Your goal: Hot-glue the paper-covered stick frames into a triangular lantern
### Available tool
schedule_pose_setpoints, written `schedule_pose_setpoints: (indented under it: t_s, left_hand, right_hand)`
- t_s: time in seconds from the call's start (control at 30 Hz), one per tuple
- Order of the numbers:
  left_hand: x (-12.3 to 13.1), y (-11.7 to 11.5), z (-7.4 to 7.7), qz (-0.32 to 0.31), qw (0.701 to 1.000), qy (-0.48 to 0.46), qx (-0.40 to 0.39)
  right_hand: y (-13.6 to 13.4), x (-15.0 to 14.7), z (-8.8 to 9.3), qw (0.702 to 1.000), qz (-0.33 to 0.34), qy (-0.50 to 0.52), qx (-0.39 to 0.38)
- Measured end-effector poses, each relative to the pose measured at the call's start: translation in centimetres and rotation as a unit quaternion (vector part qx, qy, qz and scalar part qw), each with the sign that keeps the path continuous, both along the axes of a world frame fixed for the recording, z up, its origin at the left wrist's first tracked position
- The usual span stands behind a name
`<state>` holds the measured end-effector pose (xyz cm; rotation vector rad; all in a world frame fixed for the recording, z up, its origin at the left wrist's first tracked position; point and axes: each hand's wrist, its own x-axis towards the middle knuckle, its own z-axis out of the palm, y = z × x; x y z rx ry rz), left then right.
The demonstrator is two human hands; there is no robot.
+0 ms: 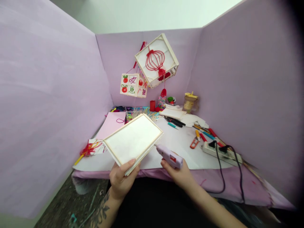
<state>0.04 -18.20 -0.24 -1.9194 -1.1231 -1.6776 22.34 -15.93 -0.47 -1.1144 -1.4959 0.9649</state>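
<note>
My left hand (124, 177) grips the lower corner of a flat white panel with a thin wooden frame (134, 139), tilted above the table's front part. More than one layer shows along its right edge, so it may be a stack. In my right hand (178, 172) is a light purple glue gun (169, 156), its nozzle pointing at the panel's right edge. Whether the nozzle touches that edge I cannot tell. Most of my right fingers are hidden behind the gun's body.
A framed lantern box (155, 61) and a smaller decorated box (133, 85) hang at the back. Pliers (174, 121), a teal-handled tool (173, 126), an orange cutter (195, 142) and a power strip (222, 153) with black cables lie right. A lidded drink cup (190, 103) stands behind; red tassels (89, 148) lie left.
</note>
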Motion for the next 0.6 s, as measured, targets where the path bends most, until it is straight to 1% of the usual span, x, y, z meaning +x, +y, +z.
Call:
schedule_pose_setpoints:
  t_s: [0.13, 0.3, 0.37, 0.47, 0.6]
  left_hand:
    - [0.0, 0.1, -0.3, 0.011, 1.0, -0.012, -0.017]
    - [0.2, 0.3, -0.4, 0.028, 0.998, -0.046, -0.037]
    - [0.4, 0.4, -0.2, 0.035, 0.995, -0.074, -0.063]
    - [0.7, 0.5, 0.1, 0.045, 0.988, -0.109, -0.095]
    - [0.8, 0.5, 0.4, 0.049, 0.986, -0.117, -0.111]
  right_hand:
    - [-1.1, -0.9, 0.5, 0.998, 0.055, -0.01, 0.003]
    - [-1.5, -1.2, 0.9, 0.996, 0.092, -0.003, -0.001]
    - [-1.4, -1.2, 0.8, 0.996, 0.088, 0.003, -0.008]
    - [-1.0, -1.1, 0.3, 0.998, 0.059, 0.003, -0.016]
    - [-0.4, -1.4, -0.1, 1.0, 0.017, -0.002, -0.015]
